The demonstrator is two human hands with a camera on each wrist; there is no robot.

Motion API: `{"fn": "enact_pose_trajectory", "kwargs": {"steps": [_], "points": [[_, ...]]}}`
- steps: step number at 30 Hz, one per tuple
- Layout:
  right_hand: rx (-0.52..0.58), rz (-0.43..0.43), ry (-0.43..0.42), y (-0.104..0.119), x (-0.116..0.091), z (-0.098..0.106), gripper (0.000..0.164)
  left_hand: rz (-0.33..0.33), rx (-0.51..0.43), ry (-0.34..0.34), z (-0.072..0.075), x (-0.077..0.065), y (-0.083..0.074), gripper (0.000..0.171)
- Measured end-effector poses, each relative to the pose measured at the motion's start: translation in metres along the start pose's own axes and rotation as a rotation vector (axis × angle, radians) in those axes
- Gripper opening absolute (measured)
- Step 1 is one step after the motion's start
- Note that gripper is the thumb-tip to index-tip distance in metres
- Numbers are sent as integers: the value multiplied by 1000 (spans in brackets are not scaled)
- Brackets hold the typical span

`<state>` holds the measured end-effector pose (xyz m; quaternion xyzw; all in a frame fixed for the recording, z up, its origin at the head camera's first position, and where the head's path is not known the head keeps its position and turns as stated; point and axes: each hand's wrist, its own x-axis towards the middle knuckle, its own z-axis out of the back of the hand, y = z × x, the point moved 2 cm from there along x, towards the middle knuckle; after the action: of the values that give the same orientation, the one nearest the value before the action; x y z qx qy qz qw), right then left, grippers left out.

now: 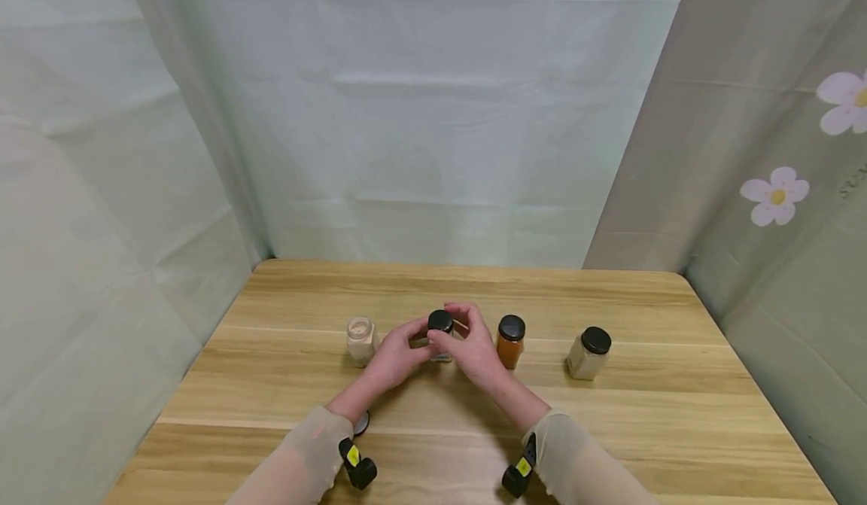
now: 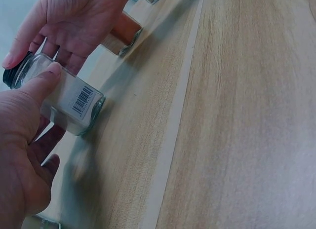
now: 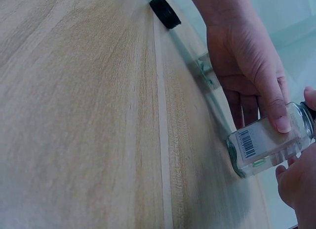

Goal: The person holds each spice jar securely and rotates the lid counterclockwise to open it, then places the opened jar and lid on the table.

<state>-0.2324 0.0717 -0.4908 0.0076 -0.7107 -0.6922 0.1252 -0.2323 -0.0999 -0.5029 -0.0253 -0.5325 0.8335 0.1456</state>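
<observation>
A clear glass spice jar with a black screw lid stands between the two hands, near the middle of the wooden table. My left hand grips the jar's body, its thumb lying along the glass beside a barcode label. At the neck, my right hand holds the black lid between thumb and fingers. Just left of the left hand is a lidless jar of pale powder. A loose black lid lies on the table, partly covered by the left forearm in the head view.
Right of the hands stands a jar of orange powder with a black lid. Farther right is a capped jar of pale contents. Pale curtains hang behind and beside the wooden table.
</observation>
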Motion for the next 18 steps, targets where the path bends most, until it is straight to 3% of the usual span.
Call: {"fn": "enact_pose_trajectory", "kwargs": {"steps": [18], "points": [[-45, 32, 12, 1, 0, 0, 53, 17, 2, 1, 0, -1, 0, 49]]}}
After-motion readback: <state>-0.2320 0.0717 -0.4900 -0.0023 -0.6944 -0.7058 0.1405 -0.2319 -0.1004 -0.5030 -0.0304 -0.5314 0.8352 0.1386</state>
